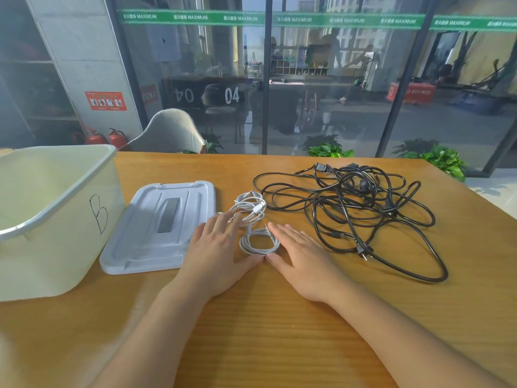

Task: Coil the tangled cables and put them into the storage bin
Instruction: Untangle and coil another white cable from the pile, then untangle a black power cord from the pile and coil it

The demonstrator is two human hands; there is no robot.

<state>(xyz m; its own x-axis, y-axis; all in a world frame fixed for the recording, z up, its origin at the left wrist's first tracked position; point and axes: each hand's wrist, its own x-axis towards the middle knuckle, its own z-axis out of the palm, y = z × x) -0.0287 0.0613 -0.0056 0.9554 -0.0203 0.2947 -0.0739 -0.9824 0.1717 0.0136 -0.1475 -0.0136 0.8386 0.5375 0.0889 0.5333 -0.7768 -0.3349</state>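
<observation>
Between the flat left hand [221, 254] and right hand [300, 256], near the table's [279, 331] middle, lies a coiled white cable [258, 242]. Neither grips it; both are equally near. The storage bin [56, 208] stands toward the left edge.

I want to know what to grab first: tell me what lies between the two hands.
In the head view, a small coiled white cable lies on the table between the left hand and right hand.

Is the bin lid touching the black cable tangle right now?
Apart. The head view shows the lid left of the white cables, with bare table between it and the black cable tangle.
</observation>
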